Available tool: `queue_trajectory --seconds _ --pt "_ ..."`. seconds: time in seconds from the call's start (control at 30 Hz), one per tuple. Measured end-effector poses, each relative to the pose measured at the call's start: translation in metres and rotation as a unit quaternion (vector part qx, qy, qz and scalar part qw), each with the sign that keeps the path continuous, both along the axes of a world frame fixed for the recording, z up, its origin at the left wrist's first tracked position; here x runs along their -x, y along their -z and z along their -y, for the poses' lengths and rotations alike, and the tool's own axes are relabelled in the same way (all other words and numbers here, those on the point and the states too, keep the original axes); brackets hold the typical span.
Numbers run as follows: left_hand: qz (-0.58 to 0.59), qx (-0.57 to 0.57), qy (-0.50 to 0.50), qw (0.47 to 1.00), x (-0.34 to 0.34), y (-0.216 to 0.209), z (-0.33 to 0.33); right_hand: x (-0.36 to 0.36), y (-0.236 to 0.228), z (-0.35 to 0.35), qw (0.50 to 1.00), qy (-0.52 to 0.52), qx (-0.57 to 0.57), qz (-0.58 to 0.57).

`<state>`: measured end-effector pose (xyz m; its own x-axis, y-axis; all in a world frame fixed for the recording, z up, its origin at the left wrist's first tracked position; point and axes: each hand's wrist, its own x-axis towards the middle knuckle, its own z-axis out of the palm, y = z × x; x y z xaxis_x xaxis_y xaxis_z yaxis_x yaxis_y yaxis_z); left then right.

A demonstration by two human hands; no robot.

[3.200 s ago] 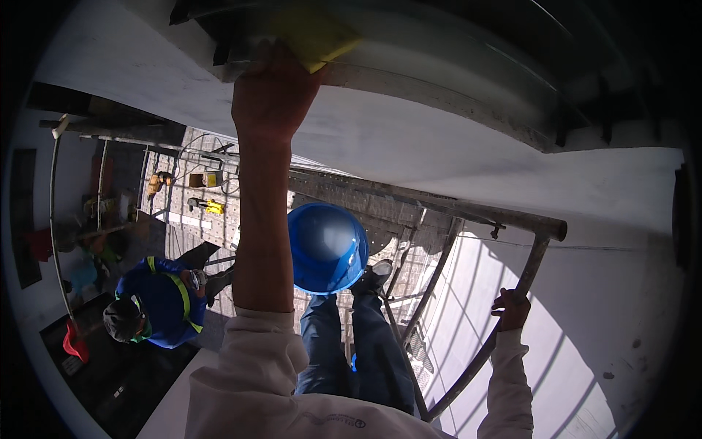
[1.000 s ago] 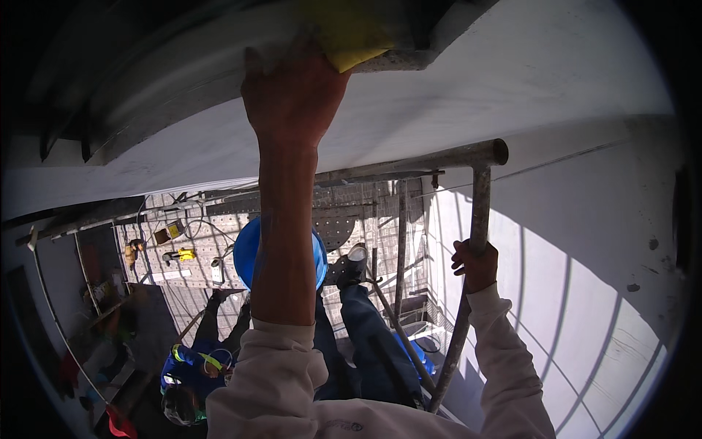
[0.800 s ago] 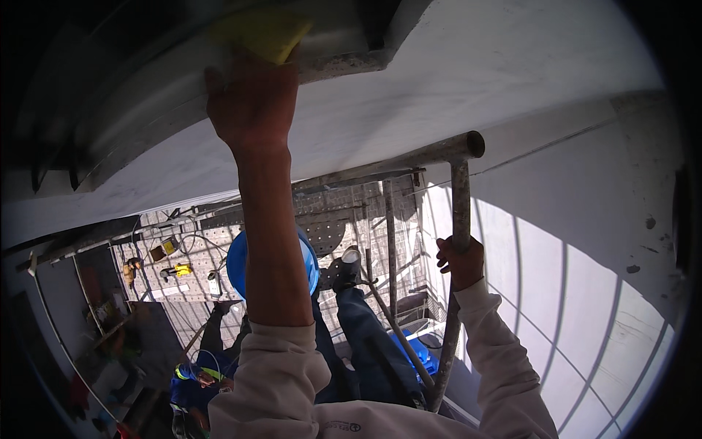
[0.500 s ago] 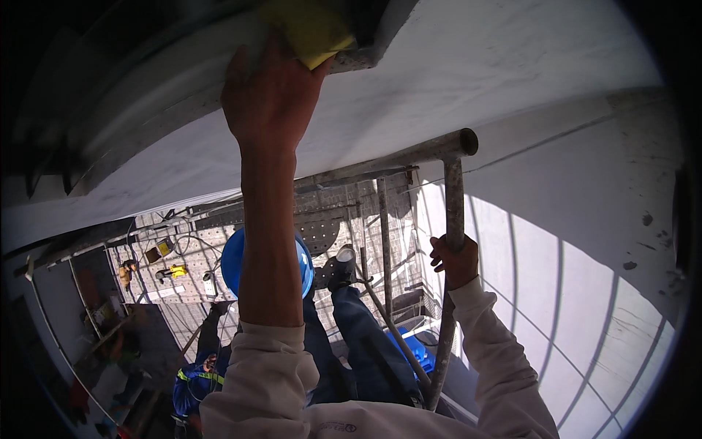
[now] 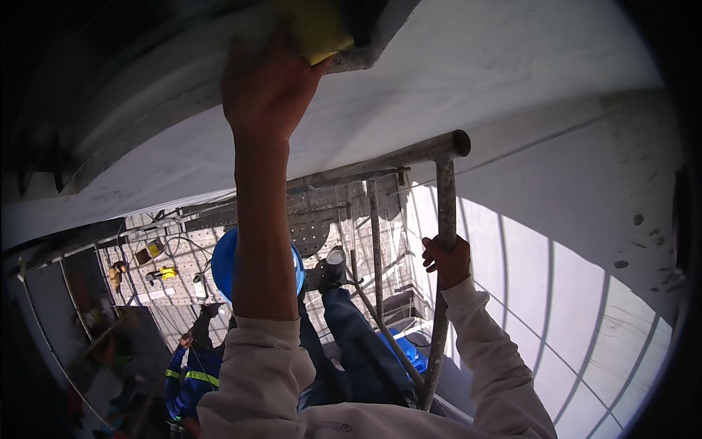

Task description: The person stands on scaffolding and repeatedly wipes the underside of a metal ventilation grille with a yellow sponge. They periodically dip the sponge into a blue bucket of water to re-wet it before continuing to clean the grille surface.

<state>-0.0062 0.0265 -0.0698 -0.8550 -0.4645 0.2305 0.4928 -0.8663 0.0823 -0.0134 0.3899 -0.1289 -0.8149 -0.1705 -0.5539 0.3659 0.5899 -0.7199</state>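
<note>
Head view: a yellow pad is seen at the top of the frame, left of centre, held in the left hand, whose thumb is laid near the pad's lower edge. The ends of the other fingers are lost in shadow and blur, so how far they are bent cannot be told. The pad is set over the rim of a dark ledge that is spread across the upper left; whether the ledge is touched by it cannot be made out. Right of centre, a metal post is gripped by the right hand, with the fingers curled round it. Above that hand, the post is joined to a horizontal pipe, its open end turned to the right. Below, a blue bucket is partly covered by the left forearm, and a dark shoe is placed just right of it. On perforated boards at centre left, a yellow-and-black tool and a brown tool are seen lying near each other. At the lower left, a co-worker in blue with yellow-green stripes is partly hidden by the left sleeve. On the right, a white wall is crossed by striped shadows.
</note>
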Motion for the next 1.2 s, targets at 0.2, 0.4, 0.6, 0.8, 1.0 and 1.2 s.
queue_trajectory --seconds 0.2,0.4,0.6,0.8,1.0,1.2 --pt "0.023 0.002 -0.021 1.0 -0.003 0.003 -0.001 0.001 -0.001 0.002 1.0 0.004 -0.009 0.009" --pt "-0.033 -0.06 0.015 0.998 -0.005 0.003 -0.008 0.001 -0.001 0.001 1.0 -0.016 -0.018 0.001" --pt "0.064 -0.106 -0.075 0.989 -0.077 0.012 -0.015 0.002 0.001 -0.002 1.0 -0.012 -0.009 -0.001" --pt "0.275 -0.018 -0.107 0.955 -0.225 0.068 -0.022 0.004 0.004 -0.002 0.999 -0.017 -0.005 -0.028" --pt "0.627 0.03 0.018 0.778 -0.395 0.25 -0.086 0.012 -0.001 -0.012 0.994 -0.066 -0.061 -0.06" --pt "0.728 0.502 0.021 0.467 -0.428 0.509 -0.143 0.031 -0.007 -0.04 0.984 -0.127 -0.084 -0.091"
